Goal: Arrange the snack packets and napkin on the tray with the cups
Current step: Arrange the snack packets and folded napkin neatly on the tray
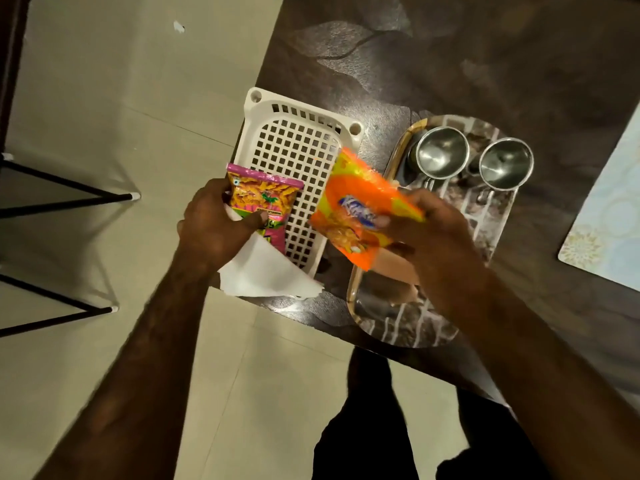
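Observation:
My left hand (pixel 214 225) grips a pink snack packet (pixel 263 197) together with a white napkin (pixel 266 275) over the near left corner of a white plastic basket (pixel 294 147). My right hand (pixel 440 230) holds an orange and yellow snack packet (pixel 356 209) tilted above the gap between the basket and the oval patterned tray (pixel 398 327). Two steel cups (pixel 441 152) (pixel 505 164) stand side by side at the far end of the tray. The tray's near half is partly hidden by my right hand and forearm.
The basket and tray sit on a dark table (pixel 467 64) whose near edge runs just below the tray. A pale placemat (pixel 609 216) lies at the right. Black metal legs (pixel 69 195) stand on the tiled floor at the left.

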### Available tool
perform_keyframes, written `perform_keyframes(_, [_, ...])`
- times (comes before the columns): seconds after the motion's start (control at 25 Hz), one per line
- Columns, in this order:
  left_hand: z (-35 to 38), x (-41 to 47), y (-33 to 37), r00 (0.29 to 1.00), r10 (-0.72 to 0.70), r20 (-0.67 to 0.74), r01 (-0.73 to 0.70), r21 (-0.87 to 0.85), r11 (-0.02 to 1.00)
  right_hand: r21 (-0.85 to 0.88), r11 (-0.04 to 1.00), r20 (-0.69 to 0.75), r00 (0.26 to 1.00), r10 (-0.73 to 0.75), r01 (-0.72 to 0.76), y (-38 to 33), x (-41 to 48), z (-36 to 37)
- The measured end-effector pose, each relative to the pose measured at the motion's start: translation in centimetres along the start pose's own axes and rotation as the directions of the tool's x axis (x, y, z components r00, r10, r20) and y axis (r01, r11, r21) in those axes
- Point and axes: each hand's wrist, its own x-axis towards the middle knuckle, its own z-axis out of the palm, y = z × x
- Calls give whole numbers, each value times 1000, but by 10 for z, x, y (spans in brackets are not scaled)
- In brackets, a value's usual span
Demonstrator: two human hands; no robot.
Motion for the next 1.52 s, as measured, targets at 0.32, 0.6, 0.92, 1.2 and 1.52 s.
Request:
perform_keyframes(0.32, [-5, 21, 11, 972, -126, 196, 157, -153, 976, -89, 973, -446, 882, 152, -212, 37, -23, -123])
perform_keyframes(0.6, [-19, 19, 22, 979, 14, 203, 18, -156, 988, -247, 951, -557, 830, 18, -187, 37, -6, -135])
perform_keyframes(0.92, [-49, 11, 24, 944, 259, 204, -166, -384, 908, -364, 922, -709, 681, -185, -128, 48, -23, -142])
perform_keyframes(1.2, [-85, 27, 37, 932, 361, 14, -274, -625, 731, -325, 933, -781, 600, -172, -156, 46, -38, -147])
perform_keyframes(1.52, [32, -48, 97, 932, 226, 282, 123, -836, 535, -348, 938, -591, 776, -221, 2, 28, -49, -124])
